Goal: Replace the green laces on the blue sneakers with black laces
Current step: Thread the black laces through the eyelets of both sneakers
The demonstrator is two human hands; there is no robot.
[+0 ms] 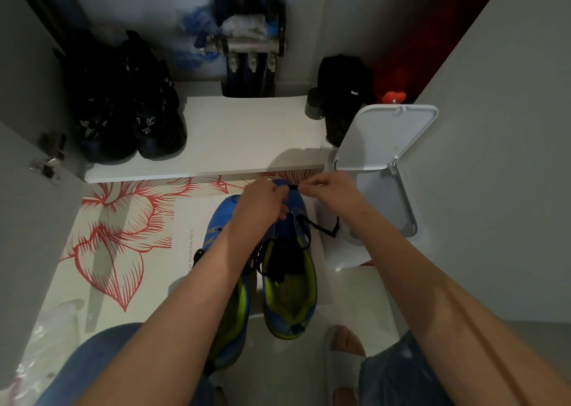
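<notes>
Two blue sneakers point(292, 300) with lime-green linings were set side by side, toes pointing far, on a white sheet point(185, 217) laid over a mat point(117, 232) printed with red flowers. Along the sheet's left edge a line of small grey print was seen, of which "is the beginning" could be read; the rest was hidden by the left forearm. The left hand point(259, 204) was held over the toe end of the right sneaker, its fingers curled down at the front eyelets. The right hand point(330, 189) was raised just beside it, thumb and forefinger pinched on a short stretch of black lace point(321, 227) drawn taut between the two hands. More of that lace was trailed off the shoe to the right, and a dark bundle of it was piled in the shoe's mouth.

Just right of the sneakers a white bin point(398, 207) was stood with its lid tipped up. On the far shelf point(241, 133) a pair of black shoes point(129, 118) with pale markings was placed at the left and a black bag point(346, 77) at the right; its small white logo could not be read. A foot in a white slipper point(343, 368) was seen at the near edge.
</notes>
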